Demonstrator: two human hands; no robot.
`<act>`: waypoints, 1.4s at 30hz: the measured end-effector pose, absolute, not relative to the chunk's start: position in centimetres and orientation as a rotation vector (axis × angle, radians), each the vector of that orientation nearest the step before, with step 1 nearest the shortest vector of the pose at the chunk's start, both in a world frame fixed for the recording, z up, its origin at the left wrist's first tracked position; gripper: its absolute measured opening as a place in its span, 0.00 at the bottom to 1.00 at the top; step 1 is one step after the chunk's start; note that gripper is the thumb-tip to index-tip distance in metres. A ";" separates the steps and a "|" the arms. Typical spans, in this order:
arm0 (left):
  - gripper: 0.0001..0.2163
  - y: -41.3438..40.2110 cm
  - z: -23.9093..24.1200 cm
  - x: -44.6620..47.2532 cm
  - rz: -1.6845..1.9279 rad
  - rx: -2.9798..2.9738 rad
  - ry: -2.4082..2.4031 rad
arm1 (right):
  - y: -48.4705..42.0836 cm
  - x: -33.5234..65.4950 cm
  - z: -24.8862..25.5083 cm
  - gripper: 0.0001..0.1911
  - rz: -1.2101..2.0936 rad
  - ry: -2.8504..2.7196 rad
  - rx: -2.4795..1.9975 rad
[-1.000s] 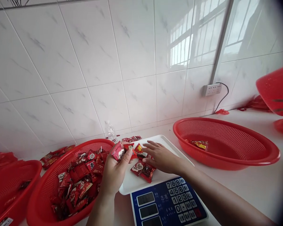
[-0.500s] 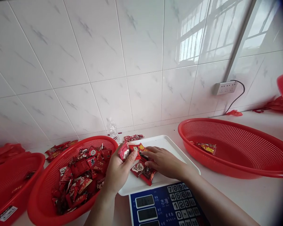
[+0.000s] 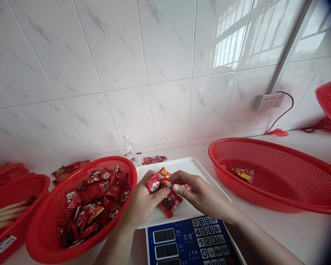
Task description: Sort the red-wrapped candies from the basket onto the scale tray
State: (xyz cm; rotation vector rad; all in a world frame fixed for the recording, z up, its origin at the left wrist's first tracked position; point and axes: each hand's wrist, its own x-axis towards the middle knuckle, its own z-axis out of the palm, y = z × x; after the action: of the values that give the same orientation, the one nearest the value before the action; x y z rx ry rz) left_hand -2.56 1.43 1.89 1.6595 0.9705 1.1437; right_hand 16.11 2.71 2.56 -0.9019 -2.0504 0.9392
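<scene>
Above the white tray (image 3: 194, 167) of a weighing scale, both my hands close around small red-wrapped candies (image 3: 155, 182). My left hand (image 3: 145, 200) grips several of them, its thumb pressed across the wrappers. The fingers of my right hand (image 3: 194, 189) pinch the right side of the same bunch, thumb tip beside the left thumb. Another red candy packet (image 3: 169, 207) shows below the thumbs over the tray; whether it rests there or is held I cannot tell. Below is the scale's blue panel (image 3: 187, 241) with displays and number keys.
Left of the tray stands a red basket (image 3: 30, 235) of wrapped candies. Another person's hand (image 3: 9, 215) reaches into a red basket (image 3: 42, 180) at the far left. A red basket (image 3: 264, 143) with a few packets is at right. A clear bottle (image 3: 130, 149) stands by the wall.
My right hand has drawn up to the left hand and pinches the candies. The other person's hand has appeared in the far-left basket. The view has shifted slightly.
</scene>
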 end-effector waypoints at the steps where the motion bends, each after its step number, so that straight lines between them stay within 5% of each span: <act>1: 0.08 1.3 2.0 -2.5 1.135 1.650 0.952 | 2.5 16.1 2.7 0.14 0.959 -2.024 -0.903; 24: 0.09 -0.7 3.3 -2.2 1.058 1.703 0.844 | 0.9 16.5 3.2 0.25 0.757 -2.098 -0.763; 42: 0.12 -1.4 3.2 -2.6 1.033 1.700 0.785 | 0.3 16.8 3.5 0.17 0.715 -2.135 -0.675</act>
State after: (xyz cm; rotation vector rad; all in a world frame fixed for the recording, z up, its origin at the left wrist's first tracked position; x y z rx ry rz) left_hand -2.57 -1.42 3.17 1.7002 0.7852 1.0325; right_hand 16.83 0.27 3.54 -0.6745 -2.1350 0.7149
